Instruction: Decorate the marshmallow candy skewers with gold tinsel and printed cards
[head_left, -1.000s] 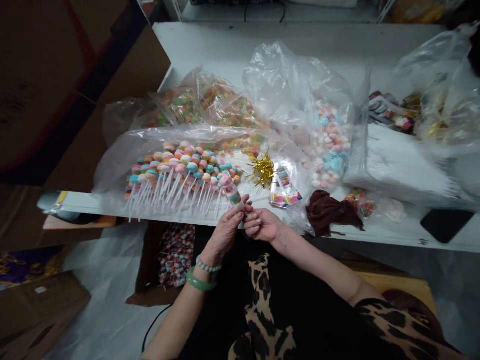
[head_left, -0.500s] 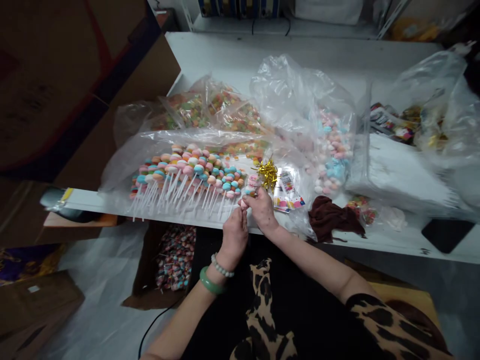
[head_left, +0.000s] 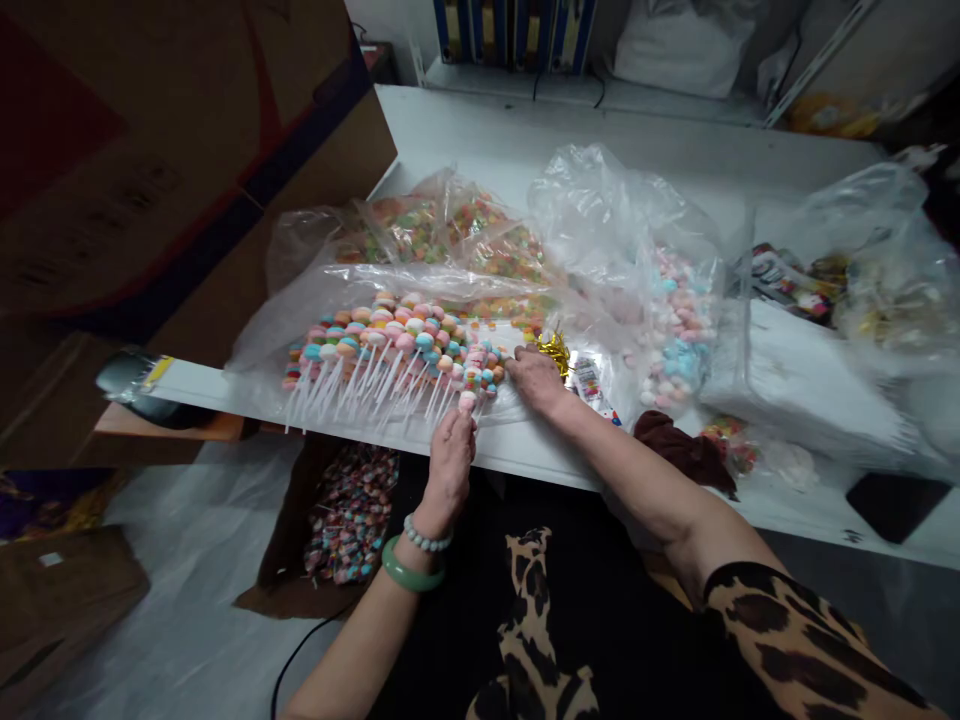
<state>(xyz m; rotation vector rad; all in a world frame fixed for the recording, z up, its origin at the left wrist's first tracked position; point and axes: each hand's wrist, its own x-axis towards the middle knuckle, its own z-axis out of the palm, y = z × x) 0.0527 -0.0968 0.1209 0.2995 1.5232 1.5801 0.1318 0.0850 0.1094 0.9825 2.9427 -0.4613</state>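
My left hand (head_left: 451, 455) is closed round the lower end of a candy skewer (head_left: 469, 385) with stacked pink, white and blue pieces. Beside it on the left, many candy sticks (head_left: 375, 350) lie in a pile, white sticks toward the table edge. My right hand (head_left: 536, 378) reaches over the table next to a bunch of gold tinsel (head_left: 555, 348); its fingertips are partly hidden, and what they touch is unclear. Printed cards (head_left: 589, 380) lie just right of that hand.
Clear bags hold gummy candy (head_left: 495, 235) behind and marshmallow pieces (head_left: 679, 320) at the right. A brown cloth (head_left: 682, 450), a stack of white bags (head_left: 810, 370) and a black phone-like object (head_left: 896, 505) lie right. A large carton (head_left: 187, 150) stands left.
My right hand has left the candy skewer and moved to the right and up, beside the tinsel. My left hand still holds the skewer, now farther left. The view has shifted slightly.
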